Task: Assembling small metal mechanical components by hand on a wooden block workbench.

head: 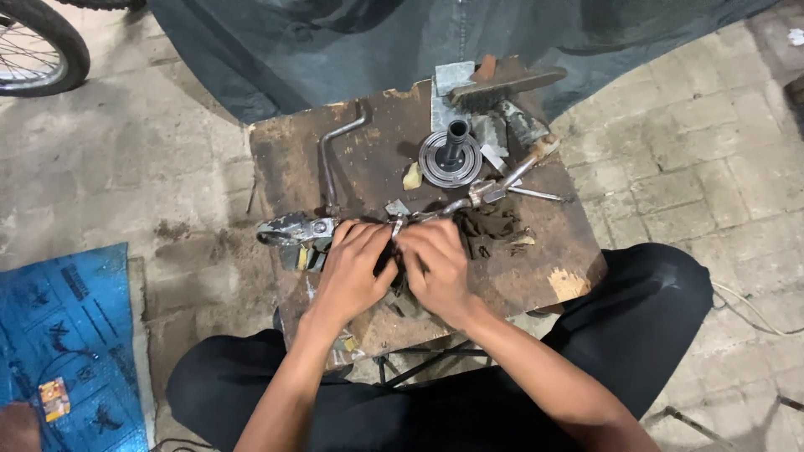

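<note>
Mid-way through hand work on a small dark greasy part, pinched and mostly hidden between the left hand and right hand, both curled closed over it at the near middle of the worn wooden board. Next, probably, a firm hold with one hand and a careful twist or pull with the other, well short of the metal lever and flanged hub behind.
</note>
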